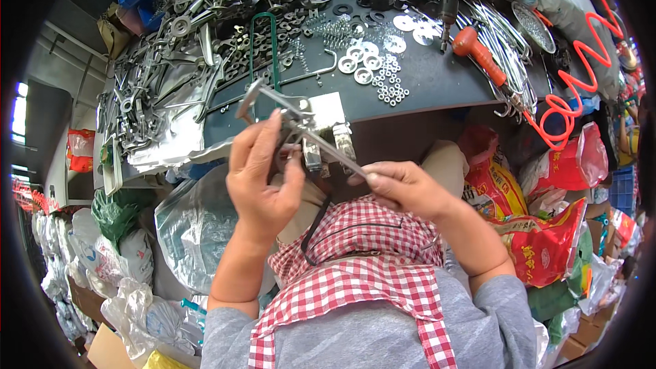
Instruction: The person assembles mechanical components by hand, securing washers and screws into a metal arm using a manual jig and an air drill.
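At the table's front edge, my left hand (263, 181) is closed around the lower part of a grey metal assembly (290, 113) with a lever-like arm. Its thumb and fingers pinch a part that is mostly hidden. My right hand (403, 188) grips the near end of a straight metal rod (335, 149), which slants up and left to meet the assembly. Just behind the rod is a metal fixture (342, 138) at the table edge, beside a pale plate (328, 108). A green wire frame (276, 55) stretches away behind the assembly.
Piled metal levers (205, 44) cover the table's left. Washers (363, 60), nuts (389, 89) and springs (335, 27) lie mid-table. An orange-handled tool (482, 58) with a coiled red hose (570, 85) rests right, by bent rods (495, 41). A power driver (449, 0) hangs near. Bags (547, 239) crowd the right.
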The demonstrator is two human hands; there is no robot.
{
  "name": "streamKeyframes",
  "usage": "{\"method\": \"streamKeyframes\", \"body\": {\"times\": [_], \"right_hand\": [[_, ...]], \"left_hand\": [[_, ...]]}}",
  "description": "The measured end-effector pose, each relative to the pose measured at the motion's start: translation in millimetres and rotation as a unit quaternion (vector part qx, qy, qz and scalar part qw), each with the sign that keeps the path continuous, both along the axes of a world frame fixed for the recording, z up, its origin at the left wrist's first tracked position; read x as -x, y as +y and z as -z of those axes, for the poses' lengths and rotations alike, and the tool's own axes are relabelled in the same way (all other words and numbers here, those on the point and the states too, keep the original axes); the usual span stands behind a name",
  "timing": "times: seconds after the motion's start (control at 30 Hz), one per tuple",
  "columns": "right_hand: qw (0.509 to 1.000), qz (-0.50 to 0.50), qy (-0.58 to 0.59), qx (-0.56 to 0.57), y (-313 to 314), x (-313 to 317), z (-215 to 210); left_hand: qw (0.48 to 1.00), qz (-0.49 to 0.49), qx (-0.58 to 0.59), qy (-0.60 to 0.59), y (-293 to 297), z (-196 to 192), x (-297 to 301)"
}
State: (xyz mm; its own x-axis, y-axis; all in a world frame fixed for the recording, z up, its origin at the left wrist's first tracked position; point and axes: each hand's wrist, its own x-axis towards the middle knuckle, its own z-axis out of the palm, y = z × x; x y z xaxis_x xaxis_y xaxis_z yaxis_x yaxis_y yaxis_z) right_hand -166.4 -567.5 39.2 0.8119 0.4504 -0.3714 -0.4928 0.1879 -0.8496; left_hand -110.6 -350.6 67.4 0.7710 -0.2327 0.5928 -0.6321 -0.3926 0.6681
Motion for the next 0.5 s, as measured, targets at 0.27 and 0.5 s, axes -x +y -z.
{"method": "streamKeyframes", "body": {"times": [0.27,0.5], "right_hand": [[0.908,0.014,-0.335,0.252,45,-48,-6],[0.764,0.03,-0.372,0.526,50,-224,17]], "left_hand": [[0.998,-0.021,-0.048,-0.02,22,8,-5],[0.986,-0.028,-0.136,-0.09,41,5,-11]]}}
